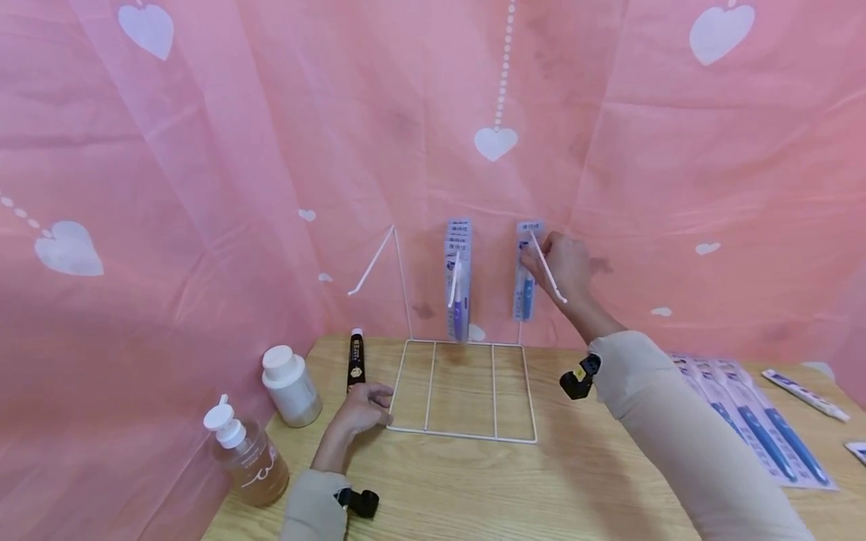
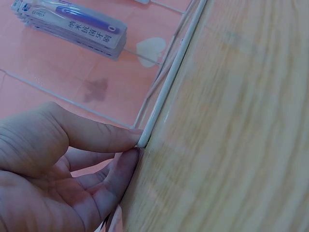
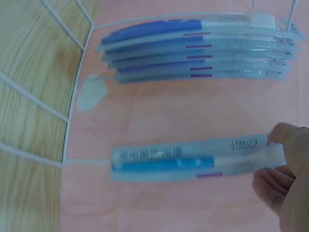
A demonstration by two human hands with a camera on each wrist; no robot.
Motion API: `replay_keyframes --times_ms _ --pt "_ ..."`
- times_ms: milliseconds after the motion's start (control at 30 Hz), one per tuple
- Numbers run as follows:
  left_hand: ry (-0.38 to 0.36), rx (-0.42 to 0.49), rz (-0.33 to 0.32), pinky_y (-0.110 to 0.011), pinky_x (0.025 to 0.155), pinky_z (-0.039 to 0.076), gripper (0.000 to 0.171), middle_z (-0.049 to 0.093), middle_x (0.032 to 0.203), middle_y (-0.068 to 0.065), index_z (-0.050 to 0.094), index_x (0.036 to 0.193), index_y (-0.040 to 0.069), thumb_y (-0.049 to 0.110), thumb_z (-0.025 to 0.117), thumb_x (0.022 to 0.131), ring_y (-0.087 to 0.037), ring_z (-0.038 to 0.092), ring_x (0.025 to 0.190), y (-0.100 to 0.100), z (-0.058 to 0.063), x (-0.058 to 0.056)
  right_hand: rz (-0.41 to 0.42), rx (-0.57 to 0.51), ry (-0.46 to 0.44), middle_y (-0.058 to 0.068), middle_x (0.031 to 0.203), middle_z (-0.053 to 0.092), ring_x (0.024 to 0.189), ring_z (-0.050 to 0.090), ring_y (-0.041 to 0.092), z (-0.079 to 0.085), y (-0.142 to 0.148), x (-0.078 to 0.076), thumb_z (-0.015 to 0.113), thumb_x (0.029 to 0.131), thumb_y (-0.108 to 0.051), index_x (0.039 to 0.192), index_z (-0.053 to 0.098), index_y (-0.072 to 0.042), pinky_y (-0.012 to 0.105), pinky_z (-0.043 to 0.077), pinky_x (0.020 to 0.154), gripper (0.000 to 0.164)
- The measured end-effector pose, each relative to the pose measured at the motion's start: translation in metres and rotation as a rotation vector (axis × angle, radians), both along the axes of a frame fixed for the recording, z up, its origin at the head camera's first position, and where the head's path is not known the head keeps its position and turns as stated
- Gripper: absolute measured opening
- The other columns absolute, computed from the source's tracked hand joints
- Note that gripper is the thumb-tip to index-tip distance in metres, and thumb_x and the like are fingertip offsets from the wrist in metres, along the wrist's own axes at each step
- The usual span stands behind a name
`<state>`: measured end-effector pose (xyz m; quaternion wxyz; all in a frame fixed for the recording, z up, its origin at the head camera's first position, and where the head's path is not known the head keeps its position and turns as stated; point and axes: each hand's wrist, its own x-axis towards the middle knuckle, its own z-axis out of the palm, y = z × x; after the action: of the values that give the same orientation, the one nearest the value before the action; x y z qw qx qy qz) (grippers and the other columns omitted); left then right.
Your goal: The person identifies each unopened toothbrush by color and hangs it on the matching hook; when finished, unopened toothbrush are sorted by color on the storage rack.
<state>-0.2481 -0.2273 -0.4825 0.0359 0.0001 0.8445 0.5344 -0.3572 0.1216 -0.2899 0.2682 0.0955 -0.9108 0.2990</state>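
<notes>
A person's right hand (image 1: 567, 267) pinches the upper end of a blue packaged toothbrush (image 1: 521, 300) at the right-hand hook (image 1: 556, 284) of a white wire rack (image 1: 462, 435), while the left hand (image 1: 365, 409) grips the rack's near left corner between thumb and fingers. The stocking looks partly done. On the middle hook (image 1: 453, 285), a stack of packaged toothbrushes (image 1: 463, 319), the front one purple-handled, hangs in file and appears finished. The blue pack sits at the root of its own hook and seems to be hung, though the fingers hide whether the prong passes right through the card, and they have not let go. Three more blue packs (image 1: 762, 432) lie side by side on the wooden tabletop (image 1: 460, 488) to the right, apparently the share left to hang. The left-hand hook (image 1: 373, 257) bears no toothbrush; a black tube (image 1: 355, 357) lies on the table near the left hand.
</notes>
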Motion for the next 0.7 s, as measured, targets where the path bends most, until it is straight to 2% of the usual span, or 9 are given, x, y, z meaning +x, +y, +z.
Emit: replay_keyframes --times_ms 67,167,267,367,400,467,567,700 --pt "-0.004 -0.015 -0.003 -0.031 0.071 0.052 0.050 0.060 0.090 -0.012 0.065 0.114 -0.010 -0.014 0.074 0.065 -0.023 0.057 0.082 0.000 0.000 0.000 0.003 0.042 -0.035 0.014 0.071 0.061 0.062 0.055 0.028 0.000 0.009 0.003 0.071 0.087 -0.028 0.083 0.059 0.003 0.036 0.041 0.051 0.033" --pt "-0.023 -0.012 0.012 -0.032 0.071 0.052 0.052 0.060 0.091 -0.012 0.065 0.115 -0.009 -0.015 0.075 0.065 -0.023 0.057 0.082 -0.002 -0.002 0.002 0.039 0.103 -0.147 0.016 0.074 0.061 0.065 0.054 0.030 -0.001 0.030 0.008 0.078 0.080 -0.021 0.086 0.061 0.006 0.039 0.044 0.054 0.032" --pt "-0.018 0.000 0.014 -0.030 0.068 0.052 0.052 0.059 0.089 -0.012 0.064 0.115 -0.010 -0.016 0.074 0.064 -0.022 0.056 0.080 -0.005 -0.004 0.004 0.099 0.169 -0.258 0.019 0.085 0.061 0.072 0.054 0.031 -0.010 0.059 0.008 0.080 0.075 -0.012 0.105 0.062 0.010 0.040 0.046 0.059 0.041" --pt "-0.015 0.010 0.016 -0.029 0.068 0.052 0.053 0.059 0.089 -0.012 0.064 0.115 -0.010 -0.017 0.074 0.064 -0.022 0.056 0.080 -0.009 -0.004 0.005 0.093 0.213 -0.323 0.020 0.086 0.058 0.071 0.053 0.032 -0.023 0.097 0.008 0.078 0.075 -0.011 0.108 0.058 0.010 0.040 0.045 0.057 0.044" --pt "-0.016 0.010 0.017 -0.029 0.069 0.052 0.053 0.059 0.089 -0.012 0.064 0.116 -0.010 -0.016 0.074 0.064 -0.022 0.056 0.080 -0.010 -0.004 0.005 0.077 0.227 -0.344 0.019 0.085 0.057 0.071 0.052 0.031 -0.028 0.111 0.008 0.077 0.076 -0.011 0.106 0.057 0.010 0.039 0.045 0.057 0.042" --pt "-0.009 0.003 0.015 -0.030 0.069 0.052 0.053 0.058 0.090 -0.012 0.064 0.116 -0.010 -0.016 0.074 0.065 -0.022 0.056 0.081 -0.012 -0.003 0.006 0.028 0.257 -0.403 0.016 0.077 0.054 0.065 0.050 0.029 -0.037 0.138 0.009 0.076 0.078 -0.014 0.093 0.056 0.006 0.039 0.043 0.053 0.032" --pt "-0.013 0.004 0.025 -0.030 0.070 0.052 0.053 0.058 0.091 -0.012 0.064 0.116 -0.009 -0.015 0.075 0.065 -0.023 0.056 0.083 -0.015 -0.002 0.006 -0.026 0.293 -0.462 0.007 0.063 0.044 0.055 0.043 0.023 -0.054 0.177 0.011 0.074 0.079 -0.016 0.071 0.048 -0.001 0.035 0.038 0.049 0.030" --pt "-0.017 -0.002 0.032 -0.031 0.071 0.052 0.053 0.059 0.092 -0.013 0.064 0.117 -0.009 -0.015 0.075 0.065 -0.023 0.056 0.082 -0.017 -0.001 0.008 -0.017 0.293 -0.535 0.000 0.058 0.037 0.052 0.040 0.019 -0.082 0.215 0.015 0.074 0.081 -0.016 0.066 0.048 -0.004 0.032 0.036 0.050 0.033"
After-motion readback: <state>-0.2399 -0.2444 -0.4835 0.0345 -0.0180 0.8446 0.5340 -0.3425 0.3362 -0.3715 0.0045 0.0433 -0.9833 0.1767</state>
